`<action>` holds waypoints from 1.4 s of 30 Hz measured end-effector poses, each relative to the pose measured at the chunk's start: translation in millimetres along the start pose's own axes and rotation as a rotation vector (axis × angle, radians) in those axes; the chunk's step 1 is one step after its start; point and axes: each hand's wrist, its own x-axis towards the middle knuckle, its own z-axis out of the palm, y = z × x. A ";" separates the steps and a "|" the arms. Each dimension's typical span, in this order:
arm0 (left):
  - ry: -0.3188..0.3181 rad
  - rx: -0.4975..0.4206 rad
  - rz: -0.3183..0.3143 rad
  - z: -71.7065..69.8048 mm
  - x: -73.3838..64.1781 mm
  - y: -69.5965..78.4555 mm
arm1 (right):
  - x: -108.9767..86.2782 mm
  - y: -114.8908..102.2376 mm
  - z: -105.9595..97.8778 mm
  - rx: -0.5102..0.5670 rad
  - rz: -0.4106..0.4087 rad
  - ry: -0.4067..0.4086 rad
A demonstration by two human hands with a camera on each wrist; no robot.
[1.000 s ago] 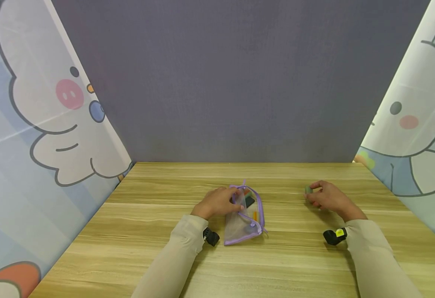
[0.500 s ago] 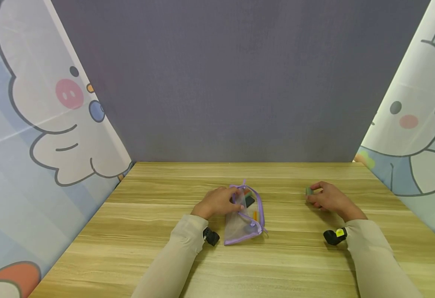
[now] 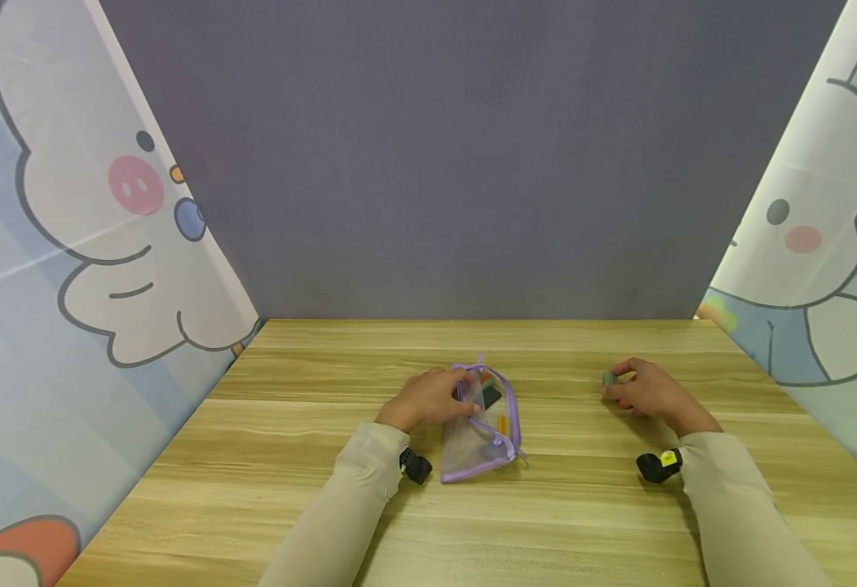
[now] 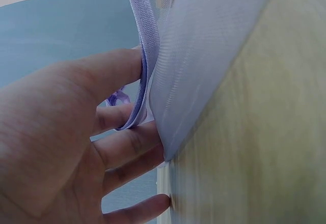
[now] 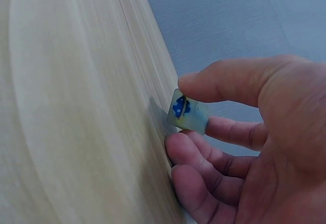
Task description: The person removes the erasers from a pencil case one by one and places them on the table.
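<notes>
My left hand grips the purple-trimmed edge of a see-through mesh pouch, which lies on the table and gapes at its right side. In the left wrist view, the thumb and fingers are on either side of the purple binding. Through the mesh show a dark flat item, a small orange item and something reddish, their kinds unclear. Off to the right, my right hand pinches a small pale green block with a blue white-dotted print, close to the tabletop.
The wood-grain table ends at a dark grey panel behind. Cartoon-printed cloths hang on both sides. Each wrist carries a small black camera, such as the left one.
Very little differs. My right hand, holding the block, has shifted very slightly; my left hand and the pouch stay where they were.
</notes>
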 end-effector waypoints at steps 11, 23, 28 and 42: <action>-0.004 -0.004 -0.001 -0.7 0.1 0.6 | -0.6 0.9 -0.4 -0.003 -0.002 -0.011; -0.005 -0.003 -0.003 -1.1 0.6 1.0 | 0.0 1.0 -1.0 0.019 0.003 -0.009; -0.004 0.001 -0.002 -1.3 0.8 1.0 | -0.2 1.1 -1.0 0.020 0.004 -0.010; -0.007 -0.008 -0.007 -0.7 0.3 0.2 | 0.2 2.2 0.0 0.007 0.001 -0.007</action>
